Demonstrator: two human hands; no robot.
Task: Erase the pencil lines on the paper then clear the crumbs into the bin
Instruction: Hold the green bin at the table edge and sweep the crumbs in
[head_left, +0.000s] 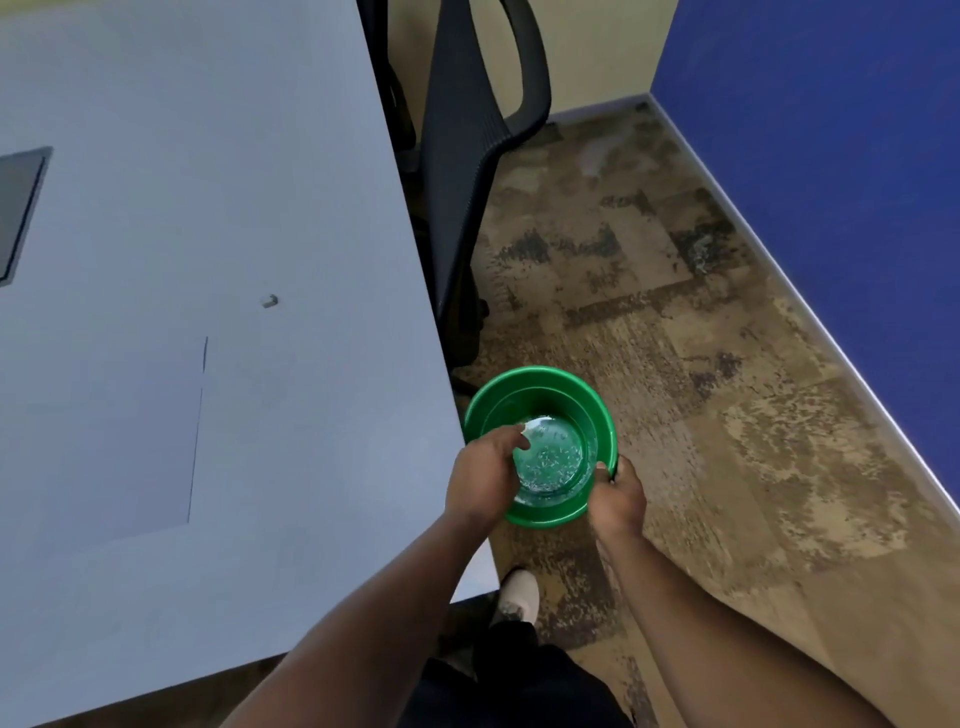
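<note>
Green plastic bin (540, 387), round, mouth facing up, hangs just beside the worktop (208, 182) edge, pale crumbs (550, 460) scattered on its floor. Right hand (618, 499) grips its rim; left hand (480, 480) reaches inside, fingers loosely bent. White paper (93, 441) lies flat on the worktop, long axis running away from the person.

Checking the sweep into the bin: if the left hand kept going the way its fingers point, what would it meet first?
The left hand points over the green bin's mouth, so probably the bin's far inner wall; depth is unclear. The right hand grips the rim.
</note>
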